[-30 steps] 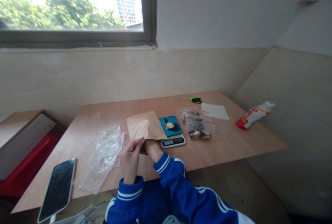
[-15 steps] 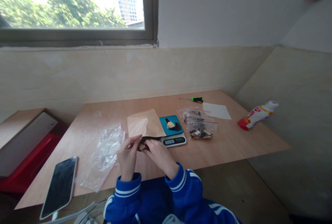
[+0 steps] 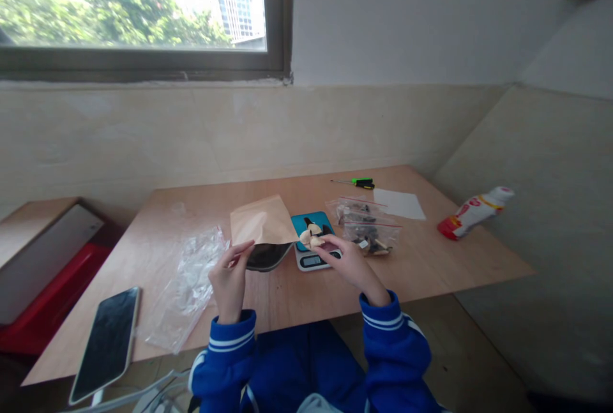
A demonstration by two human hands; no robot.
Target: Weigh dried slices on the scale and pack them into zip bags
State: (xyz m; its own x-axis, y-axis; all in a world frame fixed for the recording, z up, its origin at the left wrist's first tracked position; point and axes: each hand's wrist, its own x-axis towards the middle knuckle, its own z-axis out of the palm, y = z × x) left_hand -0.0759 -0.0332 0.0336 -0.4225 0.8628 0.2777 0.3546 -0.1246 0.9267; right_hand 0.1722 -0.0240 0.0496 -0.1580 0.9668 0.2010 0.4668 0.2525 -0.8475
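Observation:
A brown paper bag (image 3: 262, 220) lies on the table with its dark mouth gaping toward me. My left hand (image 3: 230, 276) pinches the near left edge of that mouth. Right of the bag is a kitchen scale (image 3: 311, 262) with a blue top and a small display, bearing dark and pale pieces. Over the scale, my right hand (image 3: 352, 263) pinches several pale dried slices (image 3: 310, 239) at its fingertips. Whether the slices touch the ones on the scale I cannot tell.
Zip bags (image 3: 368, 237) of dark dried pieces lie right of the scale, near white paper (image 3: 399, 203) and screwdrivers (image 3: 363, 182). A bottle (image 3: 474, 212) stands tilted-looking at the right. Clear plastic bags (image 3: 191, 282) and a phone (image 3: 106, 343) are on the left.
My right hand has come out of the paper bag's mouth and moved right over the scale, with pale slices in its fingers. My left hand stays on the bag's edge.

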